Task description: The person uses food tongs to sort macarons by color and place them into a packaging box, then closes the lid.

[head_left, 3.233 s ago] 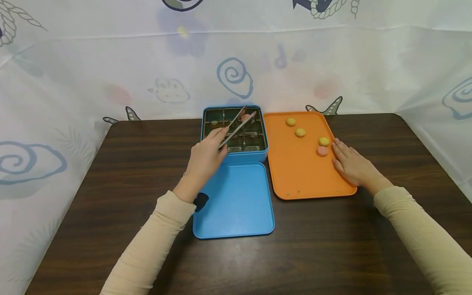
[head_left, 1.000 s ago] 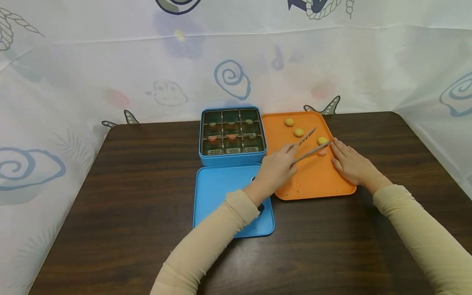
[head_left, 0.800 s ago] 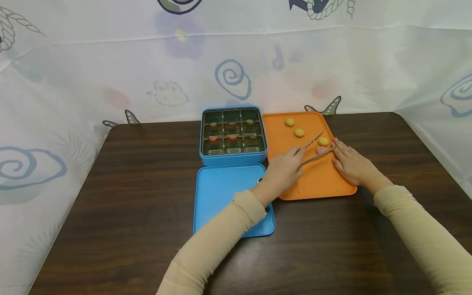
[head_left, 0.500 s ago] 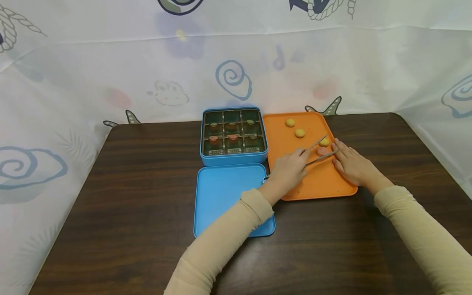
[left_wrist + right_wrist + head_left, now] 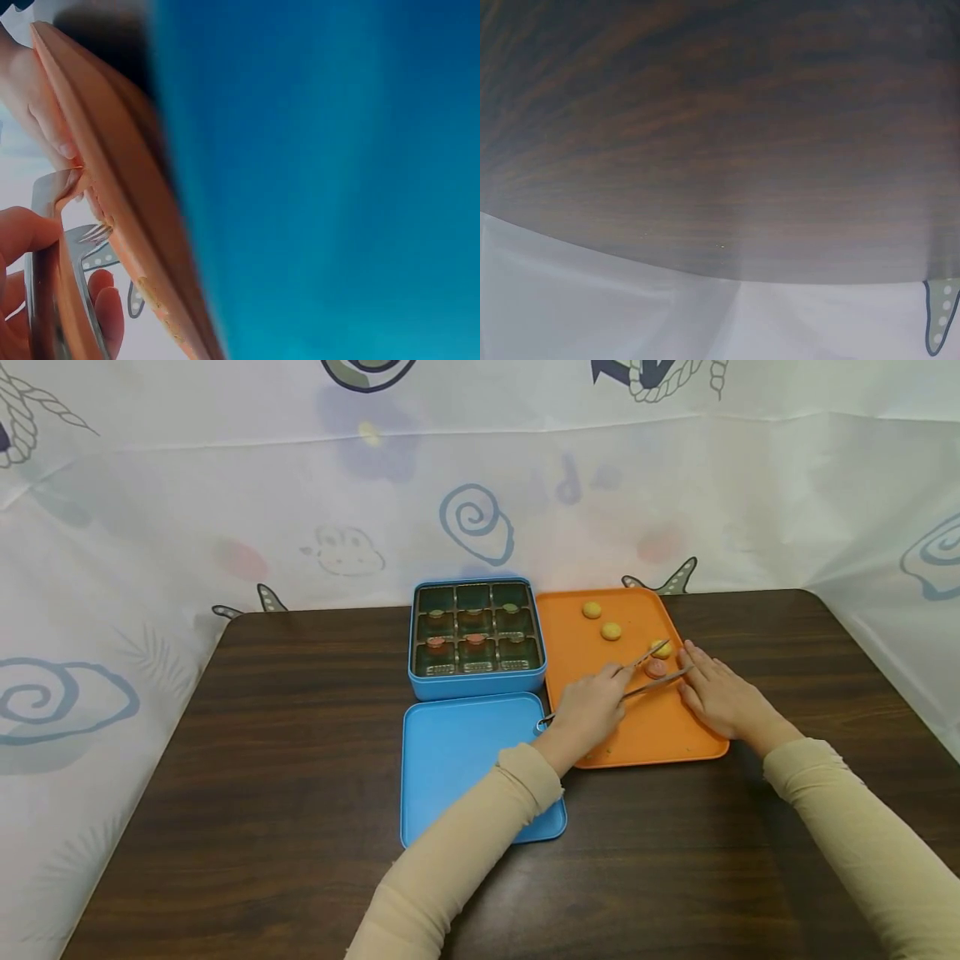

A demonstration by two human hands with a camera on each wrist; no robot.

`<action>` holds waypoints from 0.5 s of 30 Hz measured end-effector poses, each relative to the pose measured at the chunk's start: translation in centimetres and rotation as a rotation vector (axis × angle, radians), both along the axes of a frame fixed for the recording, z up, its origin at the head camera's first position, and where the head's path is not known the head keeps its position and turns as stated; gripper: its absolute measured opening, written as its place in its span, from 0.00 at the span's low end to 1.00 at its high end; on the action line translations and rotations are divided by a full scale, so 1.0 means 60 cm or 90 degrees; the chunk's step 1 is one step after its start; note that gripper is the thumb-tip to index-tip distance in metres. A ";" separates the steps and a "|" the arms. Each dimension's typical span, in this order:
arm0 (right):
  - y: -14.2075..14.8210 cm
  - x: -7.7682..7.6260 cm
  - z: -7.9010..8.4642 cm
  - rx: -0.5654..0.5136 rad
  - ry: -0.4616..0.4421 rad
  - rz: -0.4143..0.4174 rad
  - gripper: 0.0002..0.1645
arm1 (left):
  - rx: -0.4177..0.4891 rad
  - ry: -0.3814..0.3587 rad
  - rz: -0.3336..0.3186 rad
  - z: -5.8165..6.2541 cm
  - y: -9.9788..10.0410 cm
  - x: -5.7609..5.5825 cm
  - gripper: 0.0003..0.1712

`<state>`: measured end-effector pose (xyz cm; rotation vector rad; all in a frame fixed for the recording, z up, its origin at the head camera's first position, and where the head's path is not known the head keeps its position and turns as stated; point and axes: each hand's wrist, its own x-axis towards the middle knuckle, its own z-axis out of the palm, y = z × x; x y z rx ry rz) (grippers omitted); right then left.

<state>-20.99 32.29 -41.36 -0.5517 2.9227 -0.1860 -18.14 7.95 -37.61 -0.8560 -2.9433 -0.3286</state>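
In the head view my left hand grips a pair of metal tongs over the orange tray. The two tong arms stand apart, with a round pink cookie-like piece between them. A yellow piece lies just behind it, partly covered by the far tip. The left wrist view shows the thumb and fingers around the tongs, one tip of which is forked. My right hand rests with straight fingers on the tray's right edge. Two more yellow pieces lie farther back on the tray.
Left of the tray stands a blue tin with a divided insert holding several pink, yellow and greenish pieces. Its blue lid-like tray lies in front, under my left forearm. Dark wooden table surrounds them; a patterned white cloth hangs behind.
My left hand has moved the tongs from the tin right to the orange tray, around the pink piece. A pink piece formerly at the tongs now sits in the tin. The right hand stays put.
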 end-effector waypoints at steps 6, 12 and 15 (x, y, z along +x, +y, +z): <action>0.001 -0.001 0.002 0.009 -0.012 -0.006 0.38 | 0.010 -0.025 0.006 -0.005 0.002 -0.002 0.25; 0.001 -0.001 0.003 0.013 -0.023 -0.007 0.39 | -0.003 -0.011 -0.012 -0.006 0.003 -0.002 0.24; 0.000 -0.001 0.002 0.015 -0.022 -0.006 0.39 | -0.009 0.009 -0.025 -0.008 0.002 -0.001 0.23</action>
